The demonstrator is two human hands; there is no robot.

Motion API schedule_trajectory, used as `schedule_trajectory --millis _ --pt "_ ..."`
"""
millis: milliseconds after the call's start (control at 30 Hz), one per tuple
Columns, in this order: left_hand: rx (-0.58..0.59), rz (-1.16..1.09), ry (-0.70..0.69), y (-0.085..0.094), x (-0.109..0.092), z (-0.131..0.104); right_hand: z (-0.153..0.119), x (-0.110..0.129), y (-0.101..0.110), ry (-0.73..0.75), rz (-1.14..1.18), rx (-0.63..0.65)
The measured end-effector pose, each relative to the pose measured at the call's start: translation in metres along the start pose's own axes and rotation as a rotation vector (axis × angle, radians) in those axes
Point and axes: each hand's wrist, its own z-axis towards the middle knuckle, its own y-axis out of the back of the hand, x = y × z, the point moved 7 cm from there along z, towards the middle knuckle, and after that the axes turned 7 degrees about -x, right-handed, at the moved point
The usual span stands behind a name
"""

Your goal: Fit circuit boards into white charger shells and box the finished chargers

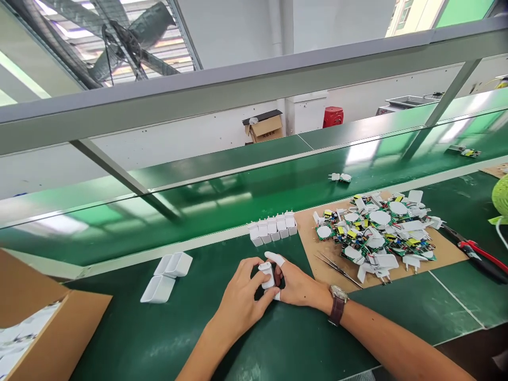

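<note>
Between my two hands is a small white plug adapter housing (267,274), held just above the green bench. My left hand (246,288) pinches it from the left with thumb and fingers. From the right, my right hand (292,280) grips the same piece, white covers on its thumb and a fingertip. The hands hide part of the housing. Just beyond them stands a row of several white plug adapters (273,228) with pins pointing up. Further left lie 3 white box-shaped shells (161,288), their open sides showing.
On a brown board (313,233) at right lies a heap of circuit boards with white plug parts (377,233). Tweezers (339,269) and red-handled pliers (476,254) flank it. A cardboard box (75,323) fills the left corner. Beyond the bench edge, a green conveyor belt carries a plug assembly (340,178).
</note>
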Motion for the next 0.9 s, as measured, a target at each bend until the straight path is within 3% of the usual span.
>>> schedule_trajectory --millis 167,367,467,567,733,833,900 --pt "0.007 -0.179 0.145 -0.008 0.026 -0.014 -0.001 -0.001 0.001 0.021 -0.021 -0.029" --pt "-0.12 -0.1 0.484 0.013 0.121 -0.004 -0.004 -0.01 -0.003 0.104 -0.159 -0.043" --pt "-0.103 -0.156 0.593 0.011 0.155 0.013 -0.005 -0.008 -0.005 0.161 -0.229 -0.041" --pt "-0.08 -0.201 0.59 -0.002 0.163 0.028 -0.006 -0.002 -0.003 0.176 -0.25 -0.044" --pt "-0.058 -0.258 0.572 -0.018 0.155 0.031 -0.009 0.007 0.002 0.184 -0.256 -0.047" --pt "-0.058 -0.255 0.539 -0.005 0.15 0.022 -0.01 0.004 0.002 0.228 -0.218 -0.068" --pt "-0.071 -0.145 0.496 0.021 0.152 0.012 -0.01 -0.001 0.001 0.248 -0.194 -0.082"
